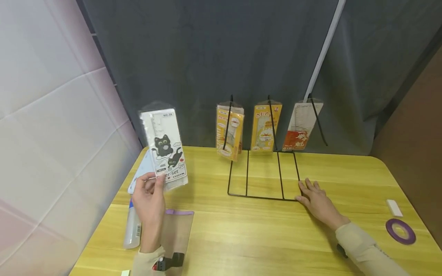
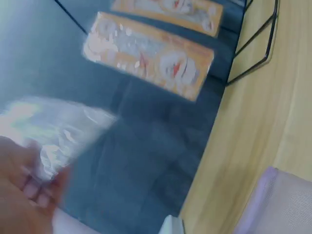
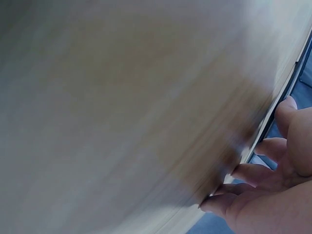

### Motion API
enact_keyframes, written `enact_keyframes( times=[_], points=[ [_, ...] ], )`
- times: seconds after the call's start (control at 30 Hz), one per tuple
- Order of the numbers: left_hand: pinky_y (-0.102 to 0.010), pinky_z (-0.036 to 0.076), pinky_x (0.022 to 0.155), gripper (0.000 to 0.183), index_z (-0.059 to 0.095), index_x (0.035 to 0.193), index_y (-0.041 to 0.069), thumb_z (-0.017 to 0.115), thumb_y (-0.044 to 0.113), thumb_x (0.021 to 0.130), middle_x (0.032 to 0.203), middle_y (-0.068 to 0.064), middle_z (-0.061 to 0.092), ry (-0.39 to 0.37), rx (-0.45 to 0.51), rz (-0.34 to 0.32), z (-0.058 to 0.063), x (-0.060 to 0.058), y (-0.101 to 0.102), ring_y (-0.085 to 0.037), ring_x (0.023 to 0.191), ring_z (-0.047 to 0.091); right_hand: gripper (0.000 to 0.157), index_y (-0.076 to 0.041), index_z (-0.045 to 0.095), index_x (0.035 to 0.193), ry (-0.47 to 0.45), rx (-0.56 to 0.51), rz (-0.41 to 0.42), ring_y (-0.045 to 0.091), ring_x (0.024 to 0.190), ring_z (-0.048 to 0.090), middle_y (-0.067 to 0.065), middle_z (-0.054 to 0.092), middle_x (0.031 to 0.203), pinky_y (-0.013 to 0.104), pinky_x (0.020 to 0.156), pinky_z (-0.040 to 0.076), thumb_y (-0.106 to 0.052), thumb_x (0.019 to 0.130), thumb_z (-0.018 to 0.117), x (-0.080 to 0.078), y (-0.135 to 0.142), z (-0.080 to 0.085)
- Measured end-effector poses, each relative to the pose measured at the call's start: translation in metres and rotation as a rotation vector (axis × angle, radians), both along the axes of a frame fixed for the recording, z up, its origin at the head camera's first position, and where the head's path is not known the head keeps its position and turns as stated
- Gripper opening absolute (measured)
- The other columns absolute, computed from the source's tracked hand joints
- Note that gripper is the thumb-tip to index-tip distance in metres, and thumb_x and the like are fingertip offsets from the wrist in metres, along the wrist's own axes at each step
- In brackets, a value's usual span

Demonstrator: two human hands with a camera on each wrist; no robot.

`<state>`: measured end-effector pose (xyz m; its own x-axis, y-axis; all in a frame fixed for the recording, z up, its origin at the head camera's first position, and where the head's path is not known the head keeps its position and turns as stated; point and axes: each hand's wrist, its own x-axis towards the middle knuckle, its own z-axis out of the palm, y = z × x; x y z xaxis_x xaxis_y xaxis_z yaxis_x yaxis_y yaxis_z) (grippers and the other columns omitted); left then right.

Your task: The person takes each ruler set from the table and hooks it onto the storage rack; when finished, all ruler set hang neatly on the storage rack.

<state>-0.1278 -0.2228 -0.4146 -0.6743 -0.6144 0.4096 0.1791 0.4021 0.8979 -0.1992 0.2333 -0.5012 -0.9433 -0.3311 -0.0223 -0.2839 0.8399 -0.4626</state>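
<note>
My left hand [image 1: 150, 201] pinches the lower end of a ruler-set packet [image 1: 167, 149] printed with black cats, held up above the table's left side. In the left wrist view that packet [image 2: 63, 131] looks like blurred clear plastic between the fingers. A black wire display rack [image 1: 264, 197] stands near the back edge. Two yellow duck-print packets, one on the left hook [image 1: 228, 126] and one in the middle [image 1: 265, 128], hang there, with a white and red packet [image 1: 298, 130] on the right. My right hand [image 1: 319, 201] rests with spread fingers at the rack base's front right corner.
A mesh pouch with a purple edge [image 1: 177, 230] lies by my left forearm. Beyond it are a translucent bottle [image 1: 132, 230] and a pale blue item [image 1: 141, 174]. On the right lie a white block [image 1: 394, 207] and a purple tape roll [image 1: 400, 231]. A grey curtain hangs behind.
</note>
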Motion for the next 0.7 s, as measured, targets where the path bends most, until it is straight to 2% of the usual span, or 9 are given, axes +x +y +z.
enact_keyframes(
  times=[0.07,0.1,0.13,0.2,0.27,0.3,0.37,0.47,0.7],
  points=[
    [-0.014,0.045,0.05,0.018,0.056,0.095,-0.009,0.067,-0.001,0.083,0.078,-0.01,0.07,0.242,0.074,-0.132,0.003,0.011,0.005,-0.009,0.062,0.062,0.065,0.001,0.03,0.143,0.003,0.001,0.003,0.055,0.131,0.01,0.032,0.017,0.147,0.073,0.097,0.013,-0.039,0.095,0.05,-0.001,0.0,0.0],
    [-0.015,0.046,0.05,0.017,0.055,0.093,-0.012,0.066,-0.009,0.08,0.078,-0.011,0.07,0.328,0.082,-0.226,0.005,0.016,0.009,-0.01,0.061,0.062,0.065,0.001,0.03,0.143,0.002,0.002,0.004,0.055,0.131,0.01,0.031,0.017,0.147,0.073,0.098,0.013,-0.039,0.095,0.05,-0.001,0.0,-0.001],
    [-0.015,0.048,0.052,0.017,0.055,0.091,-0.013,0.066,-0.015,0.077,0.078,-0.01,0.07,0.372,0.064,-0.32,0.008,0.021,0.014,-0.01,0.062,0.063,0.065,0.001,0.03,0.143,0.0,0.003,0.004,0.055,0.131,0.01,0.031,0.017,0.147,0.073,0.098,0.013,-0.038,0.095,0.05,-0.001,0.001,-0.001],
    [-0.017,0.052,0.054,0.02,0.057,0.087,-0.014,0.065,-0.024,0.071,0.078,-0.013,0.069,0.396,-0.009,-0.523,0.011,0.029,0.026,-0.012,0.064,0.065,0.065,0.001,0.029,0.143,-0.002,0.003,0.004,0.055,0.131,0.01,0.031,0.017,0.147,0.073,0.098,0.014,-0.038,0.095,0.05,-0.001,0.001,-0.003],
    [-0.021,0.054,0.056,0.022,0.06,0.086,-0.01,0.066,-0.023,0.07,0.077,-0.013,0.069,0.331,-0.113,-0.663,0.014,0.033,0.039,-0.014,0.065,0.067,0.065,0.001,0.03,0.143,-0.001,0.003,0.0,0.055,0.131,0.01,0.031,0.017,0.147,0.072,0.098,0.014,-0.037,0.095,0.05,-0.001,0.001,-0.003],
    [-0.021,0.054,0.055,0.022,0.061,0.086,-0.008,0.068,-0.02,0.069,0.076,-0.013,0.069,0.292,-0.165,-0.703,0.015,0.035,0.047,-0.015,0.064,0.067,0.065,0.0,0.03,0.143,-0.003,0.001,-0.004,0.055,0.132,0.01,0.031,0.017,0.148,0.072,0.098,0.013,-0.038,0.095,0.05,-0.001,0.002,-0.003],
    [-0.023,0.055,0.054,0.022,0.063,0.086,-0.005,0.071,-0.016,0.069,0.075,-0.014,0.069,0.232,-0.222,-0.752,0.015,0.034,0.059,-0.018,0.062,0.066,0.064,0.001,0.031,0.143,0.004,0.0,-0.006,0.055,0.131,0.01,0.031,0.018,0.147,0.073,0.098,0.014,-0.037,0.095,0.051,-0.001,0.002,-0.003],
    [-0.023,0.054,0.054,0.021,0.062,0.086,-0.004,0.071,-0.014,0.07,0.074,-0.014,0.069,0.193,-0.236,-0.771,0.012,0.031,0.073,-0.022,0.059,0.066,0.064,0.001,0.032,0.142,0.01,0.005,-0.005,0.056,0.131,0.012,0.032,0.019,0.146,0.073,0.097,0.014,-0.037,0.095,0.052,0.0,0.001,-0.004],
    [-0.024,0.055,0.055,0.017,0.062,0.087,-0.003,0.072,-0.007,0.074,0.074,-0.013,0.07,0.159,-0.253,-0.716,0.005,0.023,0.087,-0.021,0.06,0.067,0.065,0.0,0.031,0.143,0.005,0.007,-0.005,0.054,0.132,0.01,0.03,0.018,0.148,0.072,0.098,0.014,-0.038,0.095,0.05,-0.001,0.001,-0.004]
  ],
)
